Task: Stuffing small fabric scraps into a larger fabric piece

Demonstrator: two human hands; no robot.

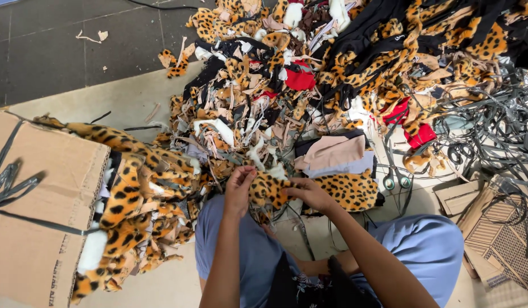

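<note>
Both hands — left hand (239, 181), right hand (311, 193) — pinch a leopard-print plush piece (269, 189); it looks soft, light, floppy — best gripped at its edges.

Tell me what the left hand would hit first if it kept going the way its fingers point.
Probably the heap of fabric scraps just beyond the leopard-print piece that the left hand grips; depth is hard to judge.

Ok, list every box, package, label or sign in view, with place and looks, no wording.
Cardboard box: far left, large, brown, dark print along its lower side, black strap across its top.
Flattened cardboard pieces: lower right, brown, some with corrugated ribs exposed.
No labels, signs or screens visible.
</note>
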